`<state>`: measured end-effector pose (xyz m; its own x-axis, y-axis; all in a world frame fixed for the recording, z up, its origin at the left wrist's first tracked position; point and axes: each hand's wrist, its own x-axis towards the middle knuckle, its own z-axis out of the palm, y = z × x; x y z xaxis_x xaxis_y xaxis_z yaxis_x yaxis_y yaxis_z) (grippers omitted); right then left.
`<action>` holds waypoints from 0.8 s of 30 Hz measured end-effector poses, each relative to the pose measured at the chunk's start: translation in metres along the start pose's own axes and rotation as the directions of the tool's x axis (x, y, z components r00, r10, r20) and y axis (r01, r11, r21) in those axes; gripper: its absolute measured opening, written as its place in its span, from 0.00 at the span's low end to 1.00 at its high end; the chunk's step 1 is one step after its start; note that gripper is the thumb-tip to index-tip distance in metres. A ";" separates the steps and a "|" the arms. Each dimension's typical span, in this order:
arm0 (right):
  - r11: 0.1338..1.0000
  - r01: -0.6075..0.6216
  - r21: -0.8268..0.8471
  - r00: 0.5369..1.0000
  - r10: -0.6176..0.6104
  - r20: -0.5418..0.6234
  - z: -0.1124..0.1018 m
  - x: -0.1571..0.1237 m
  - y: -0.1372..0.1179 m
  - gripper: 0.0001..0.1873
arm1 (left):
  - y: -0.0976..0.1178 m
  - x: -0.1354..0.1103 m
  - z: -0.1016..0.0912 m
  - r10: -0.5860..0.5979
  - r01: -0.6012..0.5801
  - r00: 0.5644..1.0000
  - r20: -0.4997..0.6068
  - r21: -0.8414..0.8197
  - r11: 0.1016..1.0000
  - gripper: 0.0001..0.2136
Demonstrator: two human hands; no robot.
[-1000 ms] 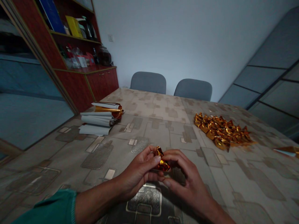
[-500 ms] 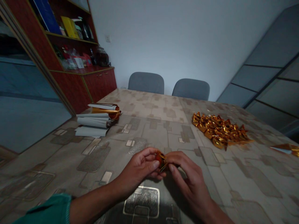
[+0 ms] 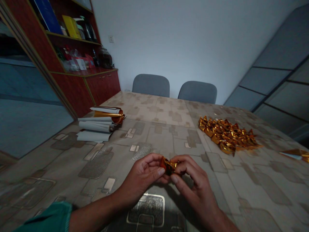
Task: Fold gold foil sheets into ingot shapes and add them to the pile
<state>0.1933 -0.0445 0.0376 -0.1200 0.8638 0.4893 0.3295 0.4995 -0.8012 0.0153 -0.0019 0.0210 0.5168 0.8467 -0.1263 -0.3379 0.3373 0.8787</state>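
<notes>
A small folded piece of shiny gold foil paper (image 3: pixel 169 166) is held between my two hands, a little above the patterned tablecloth. My left hand (image 3: pixel 147 170) pinches its left end between thumb and fingers. On the other end, my right hand (image 3: pixel 191 177) grips with thumb and bent fingers, which hide part of the foil. To the right on the table lies a cluster of folded gold foil pieces (image 3: pixel 228 133), set close together in rows. Rolled sheets of gold and white paper (image 3: pixel 96 125) lie at the left.
One more gold and white piece of paper (image 3: pixel 295 154) lies at the table's right edge. Two grey chairs (image 3: pixel 151 85) stand behind the table (image 3: pixel 156 109), against the wall. A red wooden cabinet (image 3: pixel 101 83) with loaded shelves is at the left.
My right fingers have shifted around the foil's right end, and more of the gold surface shows between my hands. The foil looks more opened out. Everything on the table stays put.
</notes>
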 end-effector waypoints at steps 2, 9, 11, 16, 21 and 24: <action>0.997 -0.060 0.049 0.997 0.062 -0.034 0.001 -0.001 0.001 0.07 | -0.001 -0.001 0.000 0.023 -0.023 1.000 0.000 0.027 0.999 0.18; 0.981 -0.112 0.159 0.993 0.117 -0.027 0.004 0.000 0.003 0.09 | -0.004 -0.006 0.000 0.089 -0.089 0.996 0.007 0.114 0.989 0.13; 0.985 -0.099 0.140 0.994 0.103 -0.021 0.004 0.000 0.003 0.10 | -0.005 -0.007 0.000 0.112 -0.113 0.994 0.016 0.135 0.984 0.12; 0.998 -0.043 0.048 0.999 0.045 -0.026 0.005 -0.001 0.000 0.11 | -0.006 -0.007 -0.001 0.153 -0.155 0.988 0.023 0.181 0.971 0.10; 1.000 0.012 0.023 0.998 -0.013 0.055 0.001 0.000 -0.003 0.05 | -0.003 -0.006 -0.002 0.118 -0.115 0.993 -0.013 0.146 0.983 0.11; 0.999 0.041 -0.022 0.999 -0.041 0.008 0.003 0.001 -0.002 0.06 | -0.003 -0.005 -0.001 0.113 -0.109 0.993 -0.024 0.138 0.984 0.11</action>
<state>0.1902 -0.0449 0.0386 -0.1405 0.8431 0.5190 0.3443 0.5331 -0.7728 0.0131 -0.0072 0.0188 0.4560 0.8892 -0.0374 -0.2804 0.1835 0.9422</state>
